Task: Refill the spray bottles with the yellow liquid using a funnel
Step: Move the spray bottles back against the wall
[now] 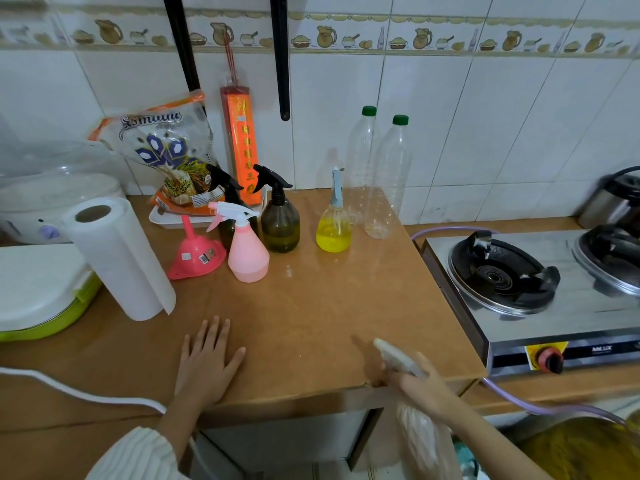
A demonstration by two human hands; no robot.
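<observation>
We braced left hand flat, fingers spread, on brown table | right hand fingers gripped blurred translucent spray bottle, lifting it tableward for refilling.

The left hand lies flat on the brown table, fingers spread. The right hand grips a blurred white sprayer at the near edge. Far left stand a paper roll, pink funnel, pink sprayer and two dark sprayers. Right of them stands a bottle of yellow liquid, with a stove at right.
</observation>
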